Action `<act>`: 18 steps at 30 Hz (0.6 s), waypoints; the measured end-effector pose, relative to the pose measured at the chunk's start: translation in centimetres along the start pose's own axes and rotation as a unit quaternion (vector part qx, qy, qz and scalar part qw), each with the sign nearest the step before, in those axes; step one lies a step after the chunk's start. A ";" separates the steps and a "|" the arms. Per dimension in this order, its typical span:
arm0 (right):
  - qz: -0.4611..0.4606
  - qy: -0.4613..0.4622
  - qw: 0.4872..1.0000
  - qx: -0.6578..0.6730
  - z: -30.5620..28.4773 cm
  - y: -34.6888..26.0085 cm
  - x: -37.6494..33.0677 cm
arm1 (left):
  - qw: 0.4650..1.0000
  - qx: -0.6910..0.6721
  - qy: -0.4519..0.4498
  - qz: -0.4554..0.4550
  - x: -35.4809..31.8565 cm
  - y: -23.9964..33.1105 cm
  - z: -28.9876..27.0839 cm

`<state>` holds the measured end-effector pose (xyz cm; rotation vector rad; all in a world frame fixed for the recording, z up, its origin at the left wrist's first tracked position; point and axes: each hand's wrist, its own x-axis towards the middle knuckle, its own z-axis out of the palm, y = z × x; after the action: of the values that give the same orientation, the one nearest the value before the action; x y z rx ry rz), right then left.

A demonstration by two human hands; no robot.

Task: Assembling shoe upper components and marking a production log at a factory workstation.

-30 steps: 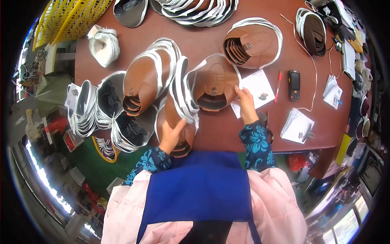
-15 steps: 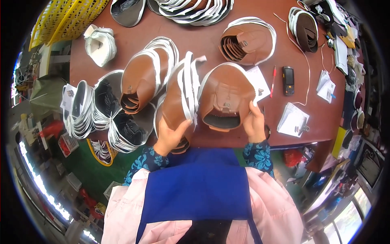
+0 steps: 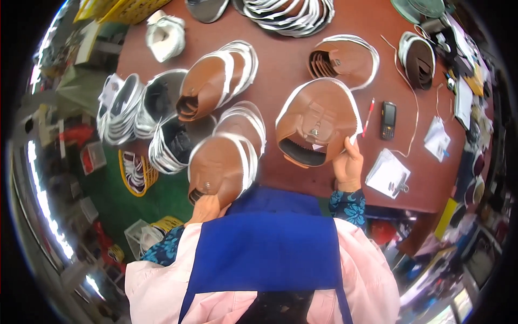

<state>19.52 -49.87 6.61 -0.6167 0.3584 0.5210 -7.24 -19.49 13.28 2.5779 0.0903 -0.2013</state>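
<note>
My right hand [image 3: 348, 166] grips the right lower edge of a brown shoe upper [image 3: 324, 110], thumb on its front. That upper has a white zigzag-cut edge, a small metal buckle and a dark opening toward me. At the table's near edge my left hand [image 3: 206, 209] is closed on the opening end of another brown shoe upper [image 3: 220, 162]; some of its fingers are hidden inside or behind it. Behind that one lies a blurred brown upper [image 3: 245, 127] with white edging. Farther up stands a nested stack of brown uppers [image 3: 202, 81].
Tied black uppers [image 3: 175, 143] sit left, a brown stack [image 3: 350, 62] far right. A white bundle [image 3: 164, 38], handheld scanner [image 3: 388, 120], red pen [image 3: 369, 116], clipped papers [image 3: 388, 173] and a cord [image 3: 416, 119] lie on the red-brown table [image 3: 286, 59]. A yellow basket [image 3: 141, 181] stands below left.
My left hand has moved down and left, onto the opening end of a brown upper that now lies tilted back. My right hand still holds its upper. The whole view has shifted.
</note>
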 end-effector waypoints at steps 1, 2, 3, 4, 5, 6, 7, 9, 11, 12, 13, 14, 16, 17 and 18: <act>0.004 -0.018 1.000 -0.004 0.3 -0.7 -0.1 | 0.999 0.043 -0.015 0.011 -0.5 -1.3 1.9; 0.003 -0.021 1.000 -0.002 0.3 -1.1 -0.1 | 0.996 0.085 -0.030 0.023 -1.0 -2.6 4.0; 0.022 -0.036 0.999 -0.013 0.4 -1.3 0.1 | 0.991 0.128 -0.040 0.025 -1.8 -3.4 5.9; 0.035 -0.046 0.998 -0.026 0.4 -1.7 0.0 | 0.987 0.122 -0.089 -0.046 -1.0 -4.4 7.5; 0.042 -0.048 0.997 -0.034 0.5 -1.9 -0.2 | 0.992 0.125 0.007 -0.003 1.0 -4.4 8.0; 0.048 -0.050 0.997 -0.041 0.7 -2.0 -0.4 | 0.989 0.139 -0.025 -0.044 2.6 -3.8 8.0; 0.043 -0.046 0.997 -0.041 0.8 -2.0 -0.7 | 0.988 0.152 0.018 -0.036 4.3 -3.0 7.7; 0.045 -0.070 0.995 -0.045 1.7 -2.4 -1.5 | 0.979 0.191 0.005 -0.075 7.2 -0.3 4.5; 0.045 -0.095 0.993 -0.052 2.0 -2.4 -2.1 | 0.970 0.194 0.026 -0.144 8.9 3.3 1.0; 0.048 -0.098 0.992 -0.055 2.1 -2.4 -2.4 | 0.965 0.161 0.049 -0.202 9.5 5.6 -0.7; 0.034 -0.105 0.991 -0.076 2.3 -2.4 -2.8 | 0.973 0.118 0.155 -0.126 9.8 7.6 -2.4; 0.024 -0.116 0.988 -0.096 2.4 -2.3 -3.0 | 0.973 -0.085 0.134 -0.165 9.7 9.6 -3.1; 0.017 -0.137 0.985 -0.108 3.2 -2.3 -4.0 | 0.872 -0.425 0.017 -0.244 9.8 13.0 -4.4; 0.009 -0.157 0.980 -0.119 3.4 -2.1 -4.3 | 0.832 -0.488 -0.035 -0.261 10.1 13.5 -3.8; 0.005 -0.169 0.979 -0.112 3.5 -2.0 -4.6 | 0.803 -0.530 -0.040 -0.269 10.3 13.8 -2.8</act>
<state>17.43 -50.70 12.30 -0.7297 -0.0201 0.6690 4.72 -29.50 21.16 1.3596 0.6954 -0.3419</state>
